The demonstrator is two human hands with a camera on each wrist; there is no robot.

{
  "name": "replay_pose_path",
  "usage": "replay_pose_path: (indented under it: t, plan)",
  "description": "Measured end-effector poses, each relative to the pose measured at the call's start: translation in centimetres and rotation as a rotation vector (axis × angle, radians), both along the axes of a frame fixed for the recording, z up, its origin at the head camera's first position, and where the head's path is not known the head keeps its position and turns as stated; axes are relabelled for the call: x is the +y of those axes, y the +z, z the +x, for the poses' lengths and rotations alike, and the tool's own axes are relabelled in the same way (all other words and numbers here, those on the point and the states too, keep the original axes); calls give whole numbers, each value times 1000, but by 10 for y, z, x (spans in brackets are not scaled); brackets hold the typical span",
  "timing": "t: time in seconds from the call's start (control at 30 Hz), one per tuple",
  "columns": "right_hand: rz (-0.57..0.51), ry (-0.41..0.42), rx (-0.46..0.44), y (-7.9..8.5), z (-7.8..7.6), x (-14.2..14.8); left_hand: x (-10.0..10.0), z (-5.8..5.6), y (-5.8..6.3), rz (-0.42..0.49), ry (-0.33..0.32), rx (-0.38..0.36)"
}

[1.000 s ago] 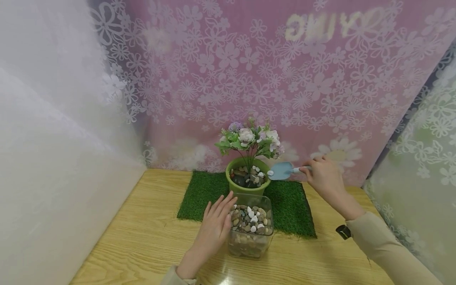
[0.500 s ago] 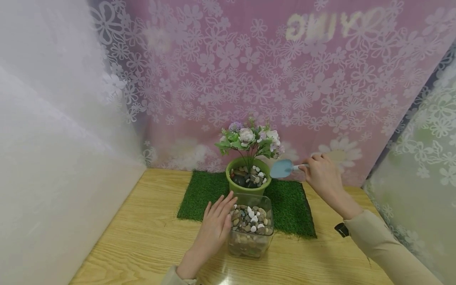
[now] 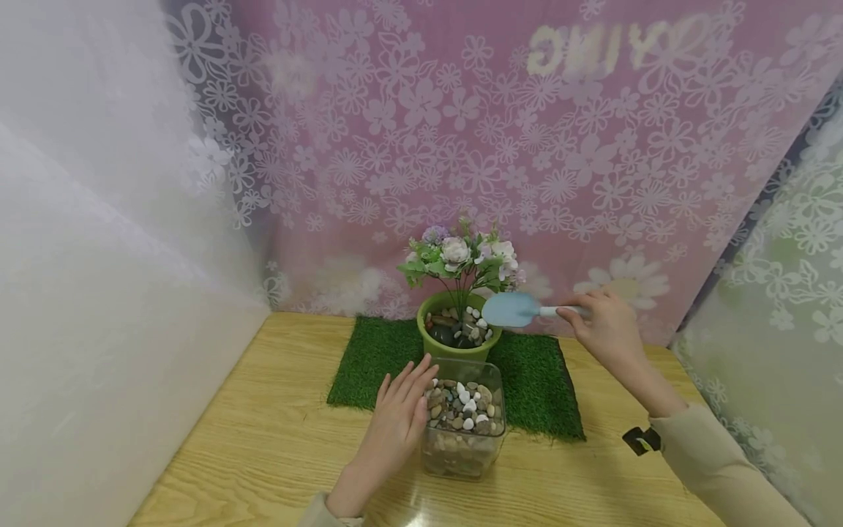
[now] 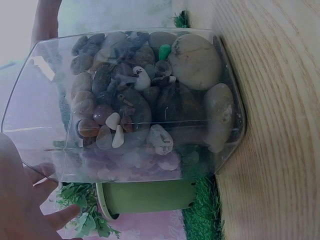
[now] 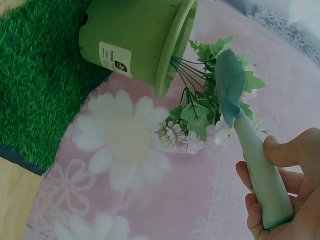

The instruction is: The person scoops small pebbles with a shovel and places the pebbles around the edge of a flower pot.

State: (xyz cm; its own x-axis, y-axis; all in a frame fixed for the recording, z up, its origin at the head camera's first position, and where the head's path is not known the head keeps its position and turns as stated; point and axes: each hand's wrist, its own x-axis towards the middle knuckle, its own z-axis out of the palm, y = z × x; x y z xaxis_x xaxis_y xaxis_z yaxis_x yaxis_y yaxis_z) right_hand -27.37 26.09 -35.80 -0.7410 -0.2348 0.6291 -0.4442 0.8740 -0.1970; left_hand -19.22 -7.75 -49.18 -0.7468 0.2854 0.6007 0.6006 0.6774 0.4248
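My right hand [image 3: 609, 329] grips the pale handle of a small blue garden trowel [image 3: 511, 309], whose blade overlaps the right rim of a green flower pot [image 3: 431, 344] in the head view. The right wrist view shows fingers and thumb wrapped round the handle [image 5: 262, 175]. In the pot stand artificial flowers [image 3: 456, 250] among dark and white pebbles [image 3: 469, 333]. My left hand [image 3: 395, 421] lies with straight fingers against the left side of a clear plastic container [image 3: 461, 462], which holds many mixed pebbles [image 4: 130, 100].
Under the pot lies a green artificial-grass mat [image 3: 540, 388] on a wooden table [image 3: 263, 439]. A pink flowered curtain [image 3: 395, 146] hangs close behind the pot. A whitish sheet [image 3: 118, 293] bounds the left, and a flowered one [image 3: 784, 315] the right.
The white pebble seen at the trowel's tip one second ago is gone from the blade. The trowel has since moved left over the pot's rim. My left hand has stayed at the container.
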Motion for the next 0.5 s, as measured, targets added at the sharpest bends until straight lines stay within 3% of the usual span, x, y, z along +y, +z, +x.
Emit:
replay_pose_path:
  t: [0.2, 0.5]
  plan:
    - [-70, 15, -57, 1, 8, 2, 0, 0, 1, -3, -1, -6]
    - [-80, 72, -57, 2, 22, 1, 0, 1, 1, -12, 4, -7]
